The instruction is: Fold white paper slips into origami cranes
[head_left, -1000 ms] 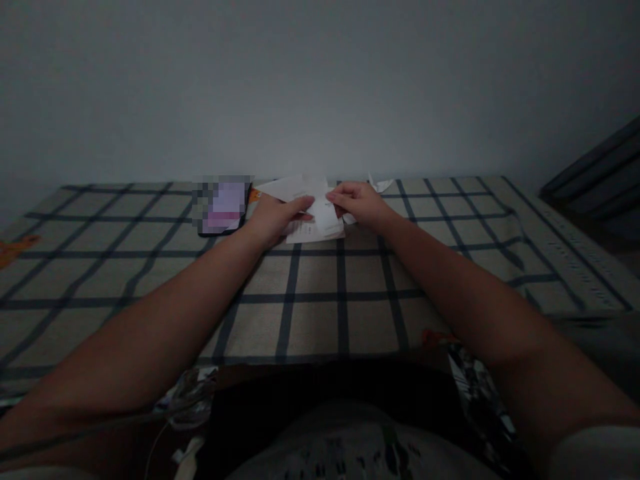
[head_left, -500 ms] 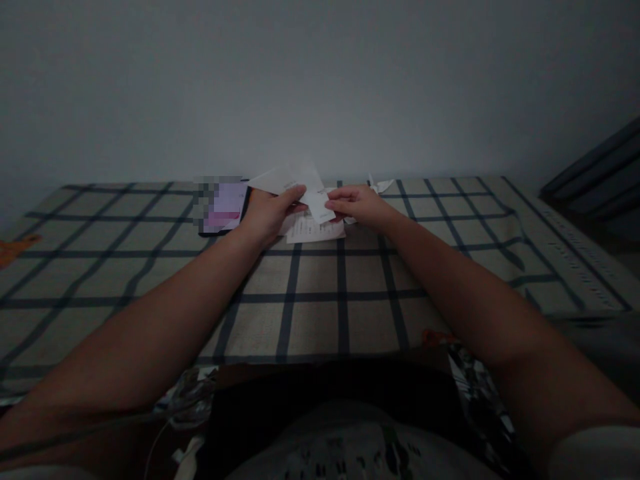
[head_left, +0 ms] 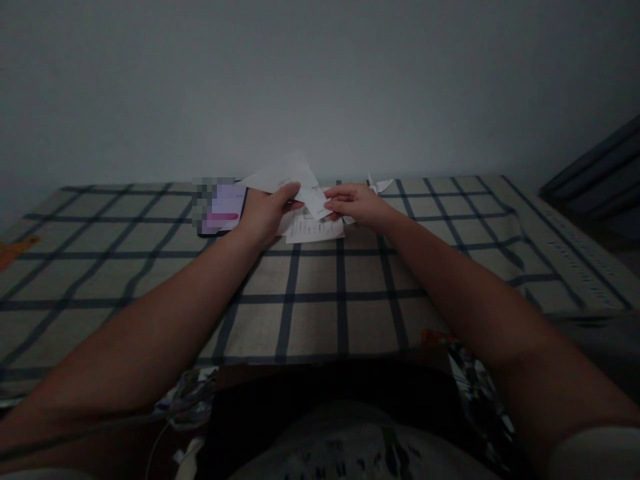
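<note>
My left hand (head_left: 270, 212) pinches a white paper (head_left: 285, 175) between thumb and fingers, with part of it slanting up toward the wall. My right hand (head_left: 356, 203) has its fingertips closed on the lower right corner of the white piece (head_left: 313, 202) between both hands. Whether this piece and the slanting paper are one sheet cannot be made out. Below them a printed paper (head_left: 316, 231) lies on the checked cloth. Left of my left hand lies a phone (head_left: 227, 203) with a lit, partly blurred screen.
A checked cloth (head_left: 315, 327) covers the table against a grey wall. White scraps (head_left: 383, 186) lie behind my right hand. An orange patch (head_left: 17, 250) shows at the far left. Crumpled clear plastic (head_left: 193, 397) is below the table's front edge.
The held papers and my left hand have shifted slightly left. The white piece between my hands has tilted a little, and its corner is closer to my right fingertips.
</note>
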A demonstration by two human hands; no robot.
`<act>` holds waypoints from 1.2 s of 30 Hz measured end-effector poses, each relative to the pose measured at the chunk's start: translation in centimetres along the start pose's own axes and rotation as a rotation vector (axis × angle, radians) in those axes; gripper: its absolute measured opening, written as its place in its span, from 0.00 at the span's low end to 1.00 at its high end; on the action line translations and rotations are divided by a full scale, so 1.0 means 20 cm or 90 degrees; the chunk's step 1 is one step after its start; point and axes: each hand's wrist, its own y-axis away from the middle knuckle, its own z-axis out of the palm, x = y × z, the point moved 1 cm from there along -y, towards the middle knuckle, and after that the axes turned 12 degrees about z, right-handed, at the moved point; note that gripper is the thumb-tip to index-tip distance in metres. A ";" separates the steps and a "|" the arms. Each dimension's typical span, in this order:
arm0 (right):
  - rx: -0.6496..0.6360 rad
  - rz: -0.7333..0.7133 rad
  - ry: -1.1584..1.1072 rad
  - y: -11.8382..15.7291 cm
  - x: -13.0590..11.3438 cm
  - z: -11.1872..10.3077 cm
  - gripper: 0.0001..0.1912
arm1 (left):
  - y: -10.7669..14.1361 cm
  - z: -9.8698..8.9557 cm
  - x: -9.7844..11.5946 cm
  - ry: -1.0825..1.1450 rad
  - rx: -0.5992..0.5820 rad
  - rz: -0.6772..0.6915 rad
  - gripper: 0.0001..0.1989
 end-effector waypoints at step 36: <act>0.152 -0.105 0.075 0.01 -0.02 -0.02 0.16 | 0.06 -0.01 0.00 -0.026 -0.210 -0.120 0.17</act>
